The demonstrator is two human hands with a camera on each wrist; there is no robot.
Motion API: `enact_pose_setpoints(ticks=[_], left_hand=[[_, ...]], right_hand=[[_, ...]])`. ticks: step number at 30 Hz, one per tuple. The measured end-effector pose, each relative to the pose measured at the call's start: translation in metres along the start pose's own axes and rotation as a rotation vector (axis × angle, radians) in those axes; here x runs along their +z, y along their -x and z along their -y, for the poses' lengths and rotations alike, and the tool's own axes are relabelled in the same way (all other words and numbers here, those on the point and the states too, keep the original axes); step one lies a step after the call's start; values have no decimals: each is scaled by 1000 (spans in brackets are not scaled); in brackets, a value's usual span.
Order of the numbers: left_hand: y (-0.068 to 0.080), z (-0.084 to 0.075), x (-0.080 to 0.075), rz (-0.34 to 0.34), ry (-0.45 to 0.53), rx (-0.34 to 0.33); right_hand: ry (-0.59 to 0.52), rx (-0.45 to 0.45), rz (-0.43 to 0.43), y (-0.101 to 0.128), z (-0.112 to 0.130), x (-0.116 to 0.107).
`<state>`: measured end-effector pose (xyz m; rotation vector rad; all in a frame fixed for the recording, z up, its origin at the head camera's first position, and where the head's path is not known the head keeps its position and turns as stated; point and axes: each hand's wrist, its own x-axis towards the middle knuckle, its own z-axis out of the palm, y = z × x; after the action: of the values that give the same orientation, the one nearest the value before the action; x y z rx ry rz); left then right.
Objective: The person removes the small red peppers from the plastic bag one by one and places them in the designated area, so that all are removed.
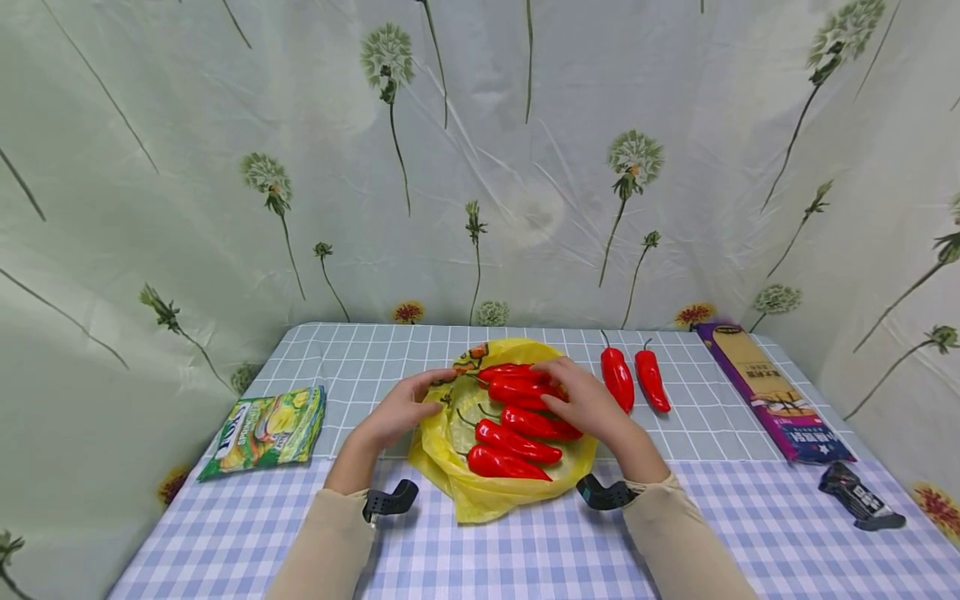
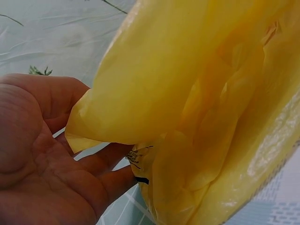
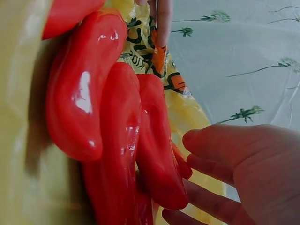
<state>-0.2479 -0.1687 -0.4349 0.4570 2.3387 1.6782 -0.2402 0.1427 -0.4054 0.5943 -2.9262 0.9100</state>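
Observation:
A yellow plastic bag (image 1: 491,500) lies spread on the table with several glossy red peppers (image 1: 517,442) on it, green stems pointing left. At the bag's left edge is my left hand (image 1: 405,408), its fingertips touching the plastic; in the left wrist view a yellow flap hides part of its fingers. My right hand (image 1: 592,400) reaches over the upper right of the bag, fingers loosely extended beside the upper peppers. In the right wrist view the right fingers (image 3: 211,199) are right beside a pepper's tip (image 3: 173,199), and nothing is gripped.
Two more red peppers (image 1: 617,379) lie on the cloth to the right. Farther right are a purple and tan packet (image 1: 772,392) and a small black wrapper (image 1: 861,497). A green and yellow packet (image 1: 266,429) lies at the left. A floral curtain (image 1: 525,167) hangs behind.

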Motion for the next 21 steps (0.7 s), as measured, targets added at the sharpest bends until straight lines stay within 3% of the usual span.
enact_pose_setpoints(ticks=[17,21], left_hand=[[1,0,0,4,2,23],[0,-2,1,-5,-3,-2]], right_hand=[[32,-33,-9,-3,-1,7],[50,-39,-4,-2,3,7]])
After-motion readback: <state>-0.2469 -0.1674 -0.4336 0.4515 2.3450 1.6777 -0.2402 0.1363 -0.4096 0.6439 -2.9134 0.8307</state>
